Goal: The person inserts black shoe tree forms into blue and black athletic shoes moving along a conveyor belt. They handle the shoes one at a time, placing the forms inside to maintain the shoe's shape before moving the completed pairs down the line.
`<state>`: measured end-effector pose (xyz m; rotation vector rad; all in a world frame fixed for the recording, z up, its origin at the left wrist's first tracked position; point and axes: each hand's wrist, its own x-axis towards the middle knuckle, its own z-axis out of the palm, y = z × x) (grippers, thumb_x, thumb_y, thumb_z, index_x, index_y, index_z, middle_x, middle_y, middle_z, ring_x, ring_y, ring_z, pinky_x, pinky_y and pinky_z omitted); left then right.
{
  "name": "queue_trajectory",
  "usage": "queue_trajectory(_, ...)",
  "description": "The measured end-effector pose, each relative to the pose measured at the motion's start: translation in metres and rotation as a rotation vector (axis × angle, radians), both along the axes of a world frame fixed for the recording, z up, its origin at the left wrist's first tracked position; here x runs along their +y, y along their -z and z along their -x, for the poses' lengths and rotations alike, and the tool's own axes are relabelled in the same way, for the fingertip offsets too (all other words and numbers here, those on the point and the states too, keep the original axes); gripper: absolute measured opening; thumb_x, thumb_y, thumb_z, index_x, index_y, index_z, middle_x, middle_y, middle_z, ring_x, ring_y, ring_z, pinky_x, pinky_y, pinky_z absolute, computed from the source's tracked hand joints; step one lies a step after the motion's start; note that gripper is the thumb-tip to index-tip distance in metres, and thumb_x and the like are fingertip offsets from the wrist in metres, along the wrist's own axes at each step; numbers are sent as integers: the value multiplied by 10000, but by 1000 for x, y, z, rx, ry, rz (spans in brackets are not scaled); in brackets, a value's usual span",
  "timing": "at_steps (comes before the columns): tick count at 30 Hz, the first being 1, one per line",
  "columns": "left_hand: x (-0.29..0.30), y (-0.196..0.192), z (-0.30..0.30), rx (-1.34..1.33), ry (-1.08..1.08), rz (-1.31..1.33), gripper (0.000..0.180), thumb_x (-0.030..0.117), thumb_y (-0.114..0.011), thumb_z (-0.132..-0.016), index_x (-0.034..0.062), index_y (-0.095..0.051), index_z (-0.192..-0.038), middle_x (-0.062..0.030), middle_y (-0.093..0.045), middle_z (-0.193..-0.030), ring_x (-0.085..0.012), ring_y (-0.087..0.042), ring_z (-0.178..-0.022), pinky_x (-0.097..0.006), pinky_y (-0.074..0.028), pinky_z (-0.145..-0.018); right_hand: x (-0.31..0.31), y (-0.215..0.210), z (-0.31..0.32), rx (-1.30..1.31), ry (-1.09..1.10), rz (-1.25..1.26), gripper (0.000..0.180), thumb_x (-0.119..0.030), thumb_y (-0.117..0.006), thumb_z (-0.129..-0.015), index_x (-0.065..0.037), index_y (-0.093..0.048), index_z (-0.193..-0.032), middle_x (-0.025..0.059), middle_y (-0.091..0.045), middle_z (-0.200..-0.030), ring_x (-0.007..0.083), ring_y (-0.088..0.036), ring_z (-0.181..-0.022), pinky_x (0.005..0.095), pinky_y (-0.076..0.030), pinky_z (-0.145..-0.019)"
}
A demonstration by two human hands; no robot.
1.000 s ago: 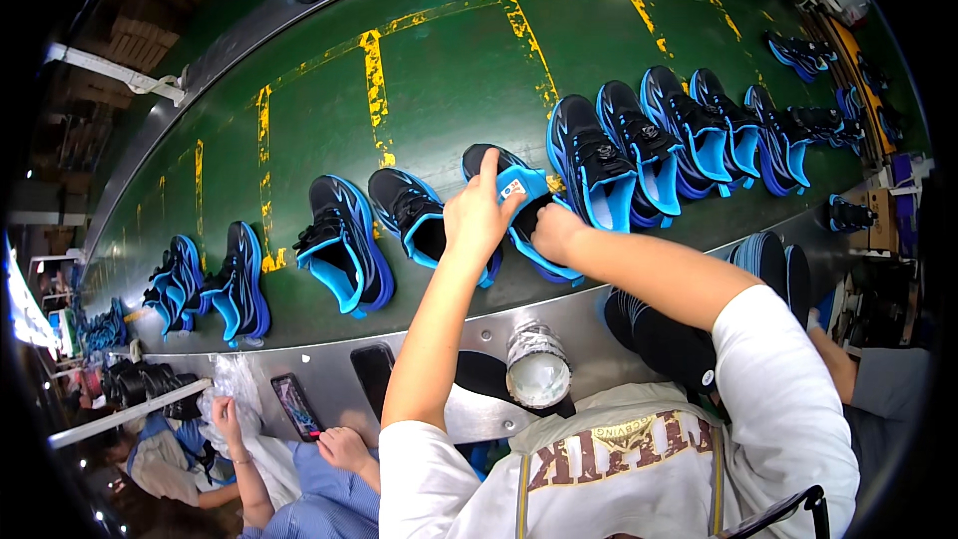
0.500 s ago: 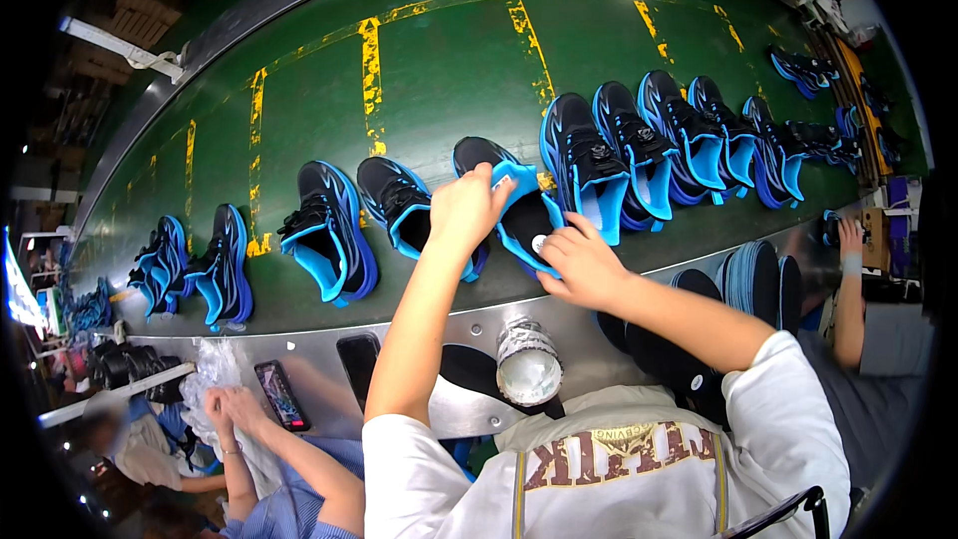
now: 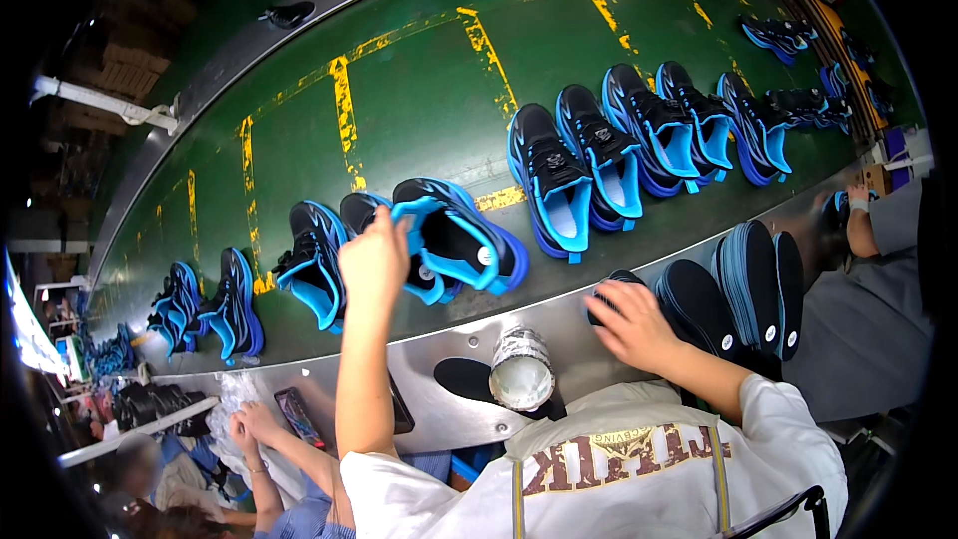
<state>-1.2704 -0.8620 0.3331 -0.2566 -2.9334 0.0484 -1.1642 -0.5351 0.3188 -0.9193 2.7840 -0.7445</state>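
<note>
A black and blue sneaker [image 3: 461,202] stands on the green belt, its opening toward me. My left hand [image 3: 374,262] pinches the bright blue collar of this sneaker at its left side. Inside it shows a dark insole with a round white sticker. To the right, my right hand [image 3: 637,324] has its fingers spread over a small pile of black insoles [image 3: 607,291] on the metal ledge. The fingertips are at the pile, and no insole is visibly gripped. Another sneaker [image 3: 359,210] is partly hidden behind my left hand.
Several matching sneakers [image 3: 549,175] line the belt [image 3: 419,100] on both sides. Insole stacks [image 3: 748,284] stand on the metal ledge [image 3: 449,339] at right. A tape-wrapped cup [image 3: 522,369], a loose insole [image 3: 464,379] and a phone [image 3: 297,414] lie nearer. Co-workers' hands show at both sides.
My right hand has left the sneaker and moved right to the insole pile. My left hand, still on the collar, has shifted left and down with the sneaker. The view has turned somewhat.
</note>
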Motion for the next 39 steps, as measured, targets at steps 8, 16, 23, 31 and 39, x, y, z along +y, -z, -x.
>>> queue_trajectory(8,75,-30,38,-83,190,-543,213,127,-491,-807,43,-549,-994,-167,-600,-702,-323,-594,-656,-386,-470,-581,96,-3,-92,-438,350,-313,503,-268,-684,-633,-20,-469,-1014,239,-349,-1215,384,-386,-1090,422,-322,-915)
queue_trajectory(16,154,44,44,-109,377,-169,554,372,-568,-759,13,-409,-1150,-133,-544,-539,-304,-540,-471,-380,-433,-465,110,-26,-98,-281,367,-147,393,-172,-608,-676,7,-476,-1000,263,-416,-1129,392,-426,-1041,428,-320,-925)
queue_trajectory(23,163,36,72,-257,274,-547,454,387,-559,-764,-17,-532,-970,-187,-559,-595,-357,-555,-591,-408,-440,-542,80,-79,-2,127,400,89,320,-133,-585,-728,30,-547,-1001,235,-448,-1108,337,-470,-827,375,-399,-750)
queue_trajectory(31,156,40,65,-631,-99,-785,441,401,-579,-755,-29,-517,-678,-82,-498,-508,-179,-493,-435,-300,-397,-433,4,-24,66,175,118,-76,146,-131,-575,-638,5,-603,-683,207,-534,-1016,271,-495,-785,337,-419,-713)
queue_trajectory(39,159,48,47,-700,-327,-1219,395,366,-604,-752,-22,-553,-707,-32,-494,-556,-92,-438,-529,-251,-365,-480,-43,39,96,-102,264,-336,138,-93,-500,-711,1,-583,-770,240,-504,-1057,299,-556,-817,357,-468,-690)
